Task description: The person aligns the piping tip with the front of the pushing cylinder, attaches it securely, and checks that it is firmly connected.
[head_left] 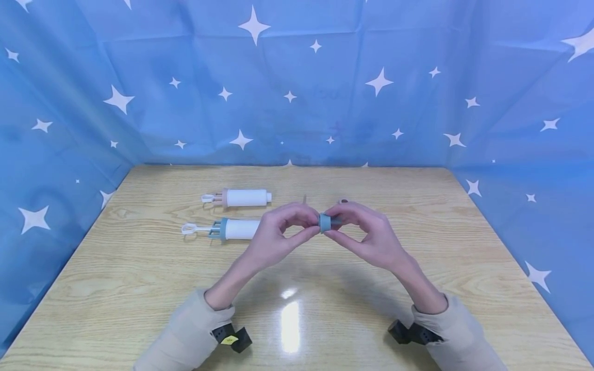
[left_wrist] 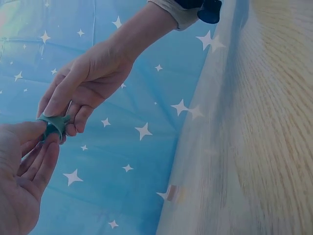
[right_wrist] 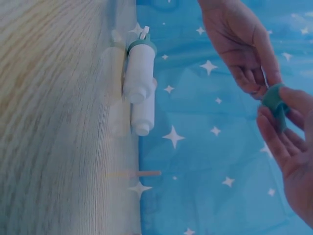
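A small teal cap-like piece [head_left: 325, 223] with prongs is held up between the two hands, above the table. My left hand [head_left: 277, 232] pinches its left side between thumb and fingers. From the right, my right hand [head_left: 373, 234] pinches the same piece; its teal prongs [right_wrist: 281, 120] show between the fingers in the right wrist view. Left of the hands lies a white tube with a teal collar [head_left: 241, 229] and a looped white rod, its right end hidden by the left hand. Behind that lies a smaller white tube with a pink collar [head_left: 247, 198].
A thin pinkish upright strip [head_left: 304, 199] shows just behind the left hand. Past the right fingers sits a small dark round thing [head_left: 344, 201], partly hidden. The wooden table [head_left: 139, 288] is bordered by a blue star-patterned cloth [head_left: 297, 118].
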